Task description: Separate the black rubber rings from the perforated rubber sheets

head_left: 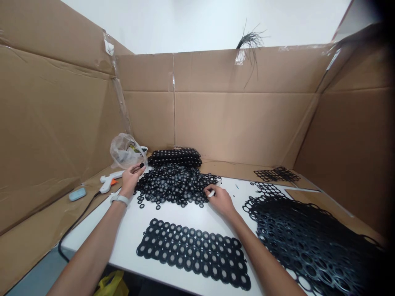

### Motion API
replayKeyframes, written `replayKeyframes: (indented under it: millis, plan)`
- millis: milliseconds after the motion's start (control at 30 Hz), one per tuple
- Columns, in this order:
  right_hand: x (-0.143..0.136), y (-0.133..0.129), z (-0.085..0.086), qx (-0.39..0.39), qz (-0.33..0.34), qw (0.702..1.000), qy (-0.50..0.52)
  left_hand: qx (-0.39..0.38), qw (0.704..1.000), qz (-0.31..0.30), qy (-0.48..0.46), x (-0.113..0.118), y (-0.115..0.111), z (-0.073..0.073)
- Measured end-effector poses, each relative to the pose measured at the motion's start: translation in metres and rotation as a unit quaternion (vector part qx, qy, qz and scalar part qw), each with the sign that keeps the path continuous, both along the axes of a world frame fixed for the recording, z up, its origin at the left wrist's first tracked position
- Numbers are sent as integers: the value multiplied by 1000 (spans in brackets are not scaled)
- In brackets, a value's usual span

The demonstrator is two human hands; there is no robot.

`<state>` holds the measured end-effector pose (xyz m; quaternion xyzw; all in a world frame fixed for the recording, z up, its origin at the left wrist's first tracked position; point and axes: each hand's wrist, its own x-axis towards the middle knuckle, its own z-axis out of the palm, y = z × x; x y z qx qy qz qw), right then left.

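A heap of small black rings (173,185) lies at the middle of the white table (138,222). At its left edge, my left hand (132,176) pinches a small black piece between thumb and fingers. My right hand (219,198) is at the heap's right edge, its fingertips closed at the rings, with a white band round one finger; what they hold is too small to make out. Nearer to me lies a flat black panel of joined discs (193,250) with pale centres. Behind the heap stand stacked black panels (175,157).
A white glue gun (107,181) with a black cable and a light blue case (77,194) are at the left, near a plastic bag (123,150). A large pile of black ring mesh (302,234) covers the right side. Cardboard walls (240,119) surround the table.
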<state>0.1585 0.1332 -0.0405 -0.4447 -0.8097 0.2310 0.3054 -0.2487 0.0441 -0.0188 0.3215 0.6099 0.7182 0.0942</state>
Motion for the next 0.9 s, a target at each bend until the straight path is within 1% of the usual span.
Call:
replayKeyframes:
  millis: [200, 367, 567, 767, 900]
  plan:
    - [0, 0, 1, -2, 1, 1000, -1, -1, 1000, 5, 1, 1, -1, 1]
    - [-1, 0, 0, 0, -3, 1000, -3, -2, 1000, 12, 27, 2, 0, 0]
    - [-1, 0, 0, -6, -2, 1000, 1, 11, 993, 52, 102, 8, -1, 4]
    - [-1, -1, 3, -7, -6, 1000, -6, 11, 967, 106, 232, 19, -7, 9]
    - [-1, -1, 2, -9, -2, 1000, -5, 14, 967, 99, 233, 22, -8, 11]
